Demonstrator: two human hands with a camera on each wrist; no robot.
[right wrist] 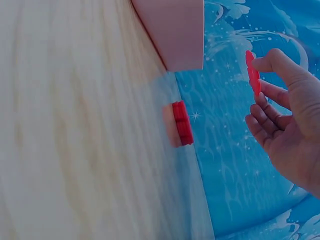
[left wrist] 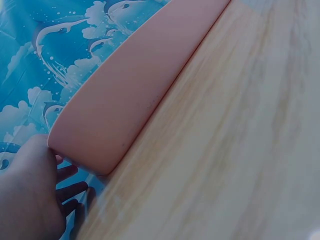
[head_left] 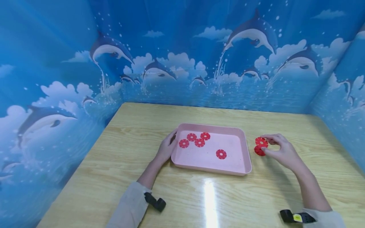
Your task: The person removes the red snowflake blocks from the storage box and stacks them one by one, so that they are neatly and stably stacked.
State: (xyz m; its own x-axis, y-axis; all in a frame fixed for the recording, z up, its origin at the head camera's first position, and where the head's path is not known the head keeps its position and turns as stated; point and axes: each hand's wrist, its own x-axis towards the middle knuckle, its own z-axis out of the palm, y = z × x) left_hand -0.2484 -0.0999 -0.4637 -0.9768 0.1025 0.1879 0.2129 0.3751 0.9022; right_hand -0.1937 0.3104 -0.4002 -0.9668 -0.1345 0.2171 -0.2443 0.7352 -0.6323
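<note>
The right hand [right wrist: 295, 115] is pinching one red disc [right wrist: 253, 75] edgewise between thumb and index finger, its other fingers hanging loosely bent. The left hand [head_left: 165, 150] is resting against the left end of the pink tray [head_left: 233, 145], fingers a little spread; its thumb is hiding behind the tray's corner, so I cannot tell whether it is gripping the rim.

The step in hand seems to be moving discs singly between the tray and a short stack [right wrist: 182, 123], though nothing is settling which way this one is going. Either way, the next move is probably calling for a steady pinch and a clean release, flat onto the stack or over the tray's wall, with the left hand bracing.

The held disc is hovering just above the stack, to the tray's right. It is looking thin, flat and bright red, with a notched edge and a hole in its middle. Five similar loose discs [head_left: 221, 154] are lying in the tray, four grouped toward its left end, one apart. Tray and stack are sitting on the wood-grained tabletop [head_left: 159, 120], and a blue dolphin backdrop [head_left: 182, 28] is standing behind.
</note>
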